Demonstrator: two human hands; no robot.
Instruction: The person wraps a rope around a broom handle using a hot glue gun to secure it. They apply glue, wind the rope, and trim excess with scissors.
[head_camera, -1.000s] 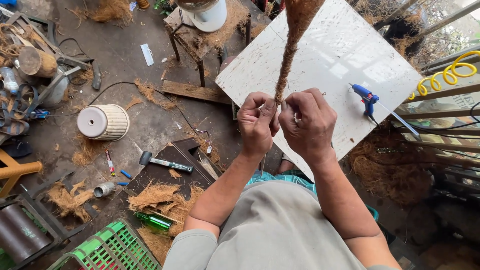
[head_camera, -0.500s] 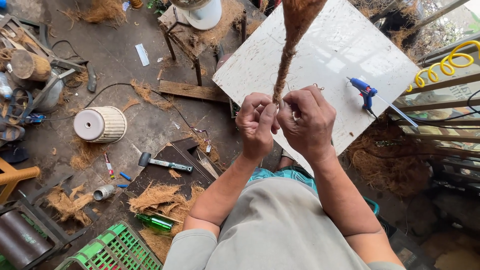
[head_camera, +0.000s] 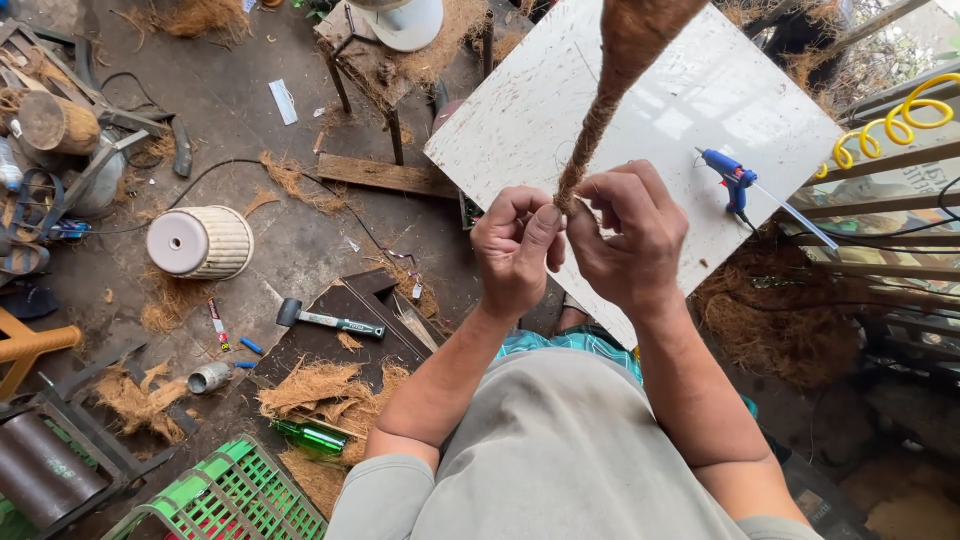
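Both of your hands meet at the lower end of the brown fibre rope (head_camera: 600, 115), which comes down from the top edge of the view, thick above and thin where you hold it. Your left hand (head_camera: 515, 250) has its fingers (head_camera: 540, 232) curled narrow and pinches the rope end from the left side. Your right hand (head_camera: 625, 240) closes on the same end from the right, with the fingertips touching the fibre, so the two hands are pressed together around it. Behind your fingers lies a white board (head_camera: 700, 100) used as a counter, and on it, to the right of your right hand, rests a blue glue gun (head_camera: 735, 180). Far to the left of your left hand, on the floor, you can see a hammer (head_camera: 328, 320), a white ribbed pot (head_camera: 200, 242) on its side, a green bottle (head_camera: 312, 436) and a green crate (head_camera: 225, 497).
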